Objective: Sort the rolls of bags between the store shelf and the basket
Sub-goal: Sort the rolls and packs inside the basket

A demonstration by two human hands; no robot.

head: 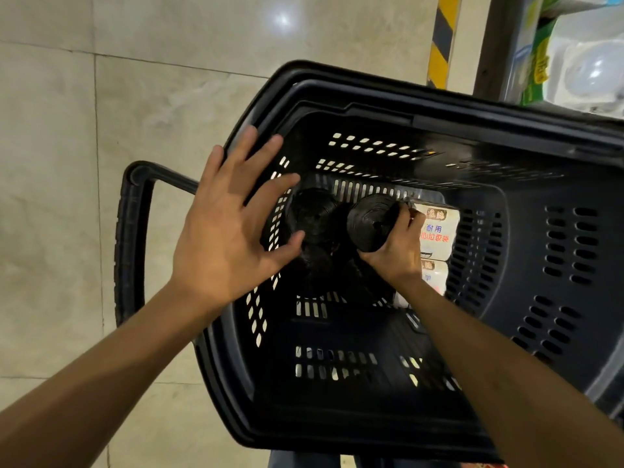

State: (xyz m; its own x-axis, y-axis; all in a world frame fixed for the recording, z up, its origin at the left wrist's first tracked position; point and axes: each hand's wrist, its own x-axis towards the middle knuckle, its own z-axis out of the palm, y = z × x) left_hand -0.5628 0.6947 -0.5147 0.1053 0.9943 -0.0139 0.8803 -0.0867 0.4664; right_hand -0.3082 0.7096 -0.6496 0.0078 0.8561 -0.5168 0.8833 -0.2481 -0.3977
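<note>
A dark plastic basket (526, 251) stands on the floor below me. Inside it my right hand (398, 248) grips a black roll of bags (369, 221), held end-on above the basket's bottom. Another black roll (312, 217) lies on the bottom to its left, with more dark rolls beneath it that are hard to make out. White labelled packs of bags (437, 231) lie just right of my right hand. My left hand (229, 228) hovers over the basket's left rim with fingers spread, holding nothing.
The basket's pull handle (135, 211) sticks out to the left over the tiled floor (67, 130). A store shelf (574, 62) with packaged goods is at the top right, beside a yellow-and-black striped post (442, 42).
</note>
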